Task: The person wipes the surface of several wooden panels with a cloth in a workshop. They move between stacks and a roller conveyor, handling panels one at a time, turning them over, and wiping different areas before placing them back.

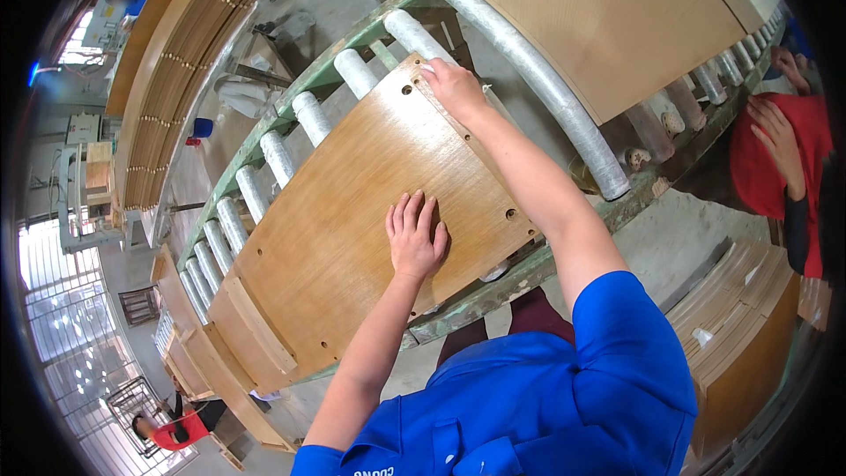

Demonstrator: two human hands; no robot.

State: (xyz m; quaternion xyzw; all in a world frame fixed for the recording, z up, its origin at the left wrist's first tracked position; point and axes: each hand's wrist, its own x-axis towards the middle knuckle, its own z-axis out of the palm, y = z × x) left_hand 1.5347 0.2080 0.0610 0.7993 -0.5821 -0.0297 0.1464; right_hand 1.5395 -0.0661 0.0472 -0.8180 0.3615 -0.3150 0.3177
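A glossy light-brown wooden panel (pixel 344 203) with drilled holes near its corners and edges lies flat on a roller conveyor. My left hand (pixel 417 238) rests on the middle of its face, palm down with the fingers stretched out. At the panel's far right corner, my right hand (pixel 454 88) has its fingers bent together by the edge. A small whitish bit shows at those fingertips, too small to name. Both forearms reach over the panel from the near side.
Metal rollers (pixel 529 62) sit in a green frame (pixel 291 101). A large wooden cabinet piece (pixel 608 18) stands on the conveyor at right. Stacked boards (pixel 189 70) stand far left, more boards (pixel 731 300) near right. A person in red (pixel 780 150) is at the right edge.
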